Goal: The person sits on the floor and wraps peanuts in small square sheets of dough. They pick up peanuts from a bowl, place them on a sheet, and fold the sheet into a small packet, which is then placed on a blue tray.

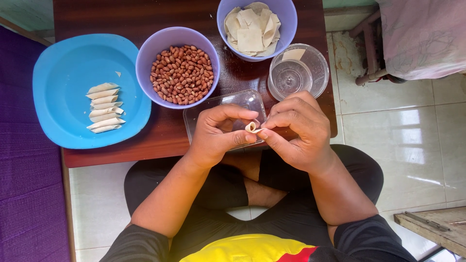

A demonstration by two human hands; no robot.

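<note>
While pinched between both hands' fingers [248, 138], small wrapper roll [252, 127], apparently half-rolled.

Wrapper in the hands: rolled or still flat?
Rolled. The dough wrapper is curled into a small tube, open end facing the camera, pinched between the left hand and right hand over the clear plastic container.

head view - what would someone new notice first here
Both hands, left hand and right hand, pinch a small rolled wrapper at the table's near edge. Behind them sits a purple bowl of peanuts; to the left, a blue plate holds a row of finished rolls.
</note>
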